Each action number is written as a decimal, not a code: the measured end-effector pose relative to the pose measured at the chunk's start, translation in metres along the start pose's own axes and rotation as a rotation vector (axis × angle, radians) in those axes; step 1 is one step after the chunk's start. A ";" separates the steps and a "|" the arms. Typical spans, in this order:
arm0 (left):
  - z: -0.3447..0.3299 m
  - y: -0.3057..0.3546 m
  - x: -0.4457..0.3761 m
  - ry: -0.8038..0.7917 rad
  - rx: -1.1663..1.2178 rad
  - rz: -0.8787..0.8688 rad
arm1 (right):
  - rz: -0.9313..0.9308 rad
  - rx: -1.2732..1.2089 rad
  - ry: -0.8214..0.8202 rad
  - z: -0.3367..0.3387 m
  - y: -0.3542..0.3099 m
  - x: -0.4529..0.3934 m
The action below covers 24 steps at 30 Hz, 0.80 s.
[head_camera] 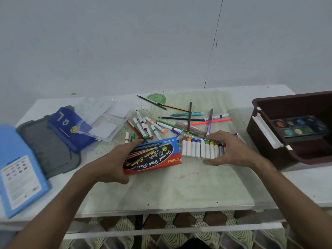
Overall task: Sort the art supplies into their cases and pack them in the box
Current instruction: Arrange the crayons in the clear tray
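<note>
My left hand (115, 162) grips the left end of a red and blue water-colour box (154, 155) lying on the table. My right hand (231, 150) holds the right end of a clear tray of paint tubes (199, 149), thumb under its front edge. The tray sits just right of the box's open end. Loose markers (145, 126), pens and pencils (190, 115) are scattered behind both. A brown box (265, 133) at the right holds a paint palette (298, 127).
A clear plastic case (111, 121) lies open at the back left, beside a dark blue pencil case (68, 130) on a grey pouch (45, 148). A light blue case (19, 169) sits at the far left. A green protractor (156, 98) lies at the back.
</note>
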<state>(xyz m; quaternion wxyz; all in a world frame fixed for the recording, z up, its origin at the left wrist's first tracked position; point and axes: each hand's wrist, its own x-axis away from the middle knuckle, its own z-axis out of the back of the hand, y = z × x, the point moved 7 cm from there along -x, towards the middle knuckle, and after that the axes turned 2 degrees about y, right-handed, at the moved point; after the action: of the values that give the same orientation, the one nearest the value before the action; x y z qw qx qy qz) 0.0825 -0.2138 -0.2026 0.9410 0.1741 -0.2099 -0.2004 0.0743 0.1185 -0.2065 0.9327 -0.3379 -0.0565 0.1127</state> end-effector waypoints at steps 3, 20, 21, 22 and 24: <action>-0.010 0.010 -0.002 -0.025 0.001 -0.028 | 0.007 0.006 -0.029 -0.004 0.000 0.002; -0.018 0.013 -0.021 0.050 -0.076 -0.041 | 0.018 0.062 -0.135 -0.023 -0.011 0.000; -0.017 0.014 -0.021 0.064 -0.058 -0.045 | 0.013 0.060 -0.138 -0.025 -0.012 0.000; -0.016 0.015 -0.021 0.077 -0.046 -0.053 | 0.008 0.056 -0.134 -0.027 -0.013 0.000; -0.013 0.017 -0.022 0.095 -0.002 -0.065 | 0.012 0.037 -0.116 -0.029 -0.018 0.000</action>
<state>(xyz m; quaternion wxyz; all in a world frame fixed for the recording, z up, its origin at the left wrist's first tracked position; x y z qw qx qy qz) 0.0752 -0.1866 -0.2135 0.9430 0.1894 -0.1591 -0.2227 0.0823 0.0874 -0.2173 0.9333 -0.3137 -0.1062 0.1388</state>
